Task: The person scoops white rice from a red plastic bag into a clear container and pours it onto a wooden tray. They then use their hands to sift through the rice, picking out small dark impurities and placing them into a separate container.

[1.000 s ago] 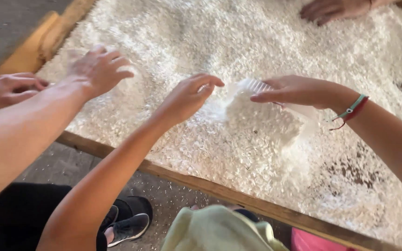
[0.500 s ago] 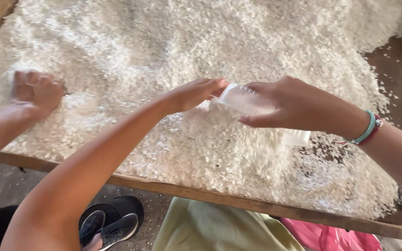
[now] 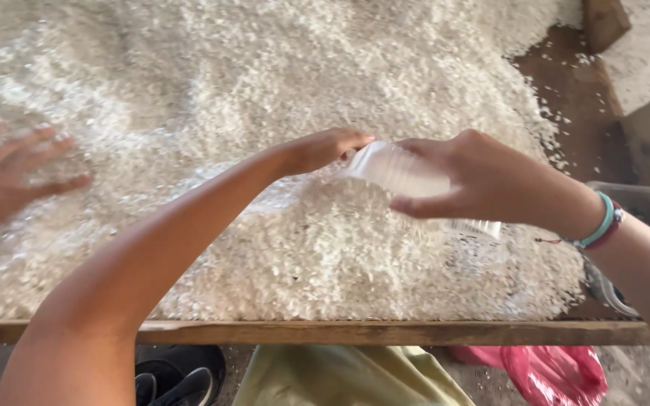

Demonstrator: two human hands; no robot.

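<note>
- The right hand grips a clear plastic cup tilted over white grains.
- The left hand, fingers loosely extended, touches the cup's mouth.
- A pink bag lies below the wooden tray edge.

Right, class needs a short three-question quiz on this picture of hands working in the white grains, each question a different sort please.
1. True or false: the right hand holds a clear plastic cup tipped on its side.
2. Which wrist wears the teal and red bracelet? A left, B right, C neither.
3. Fill in: the white grains lie on a tray with a ____ rim.

Key
1. True.
2. B.
3. Wooden.

Extra: the left hand has its fingers at the cup's mouth; another person's hand rests on the grains at far left.
</note>
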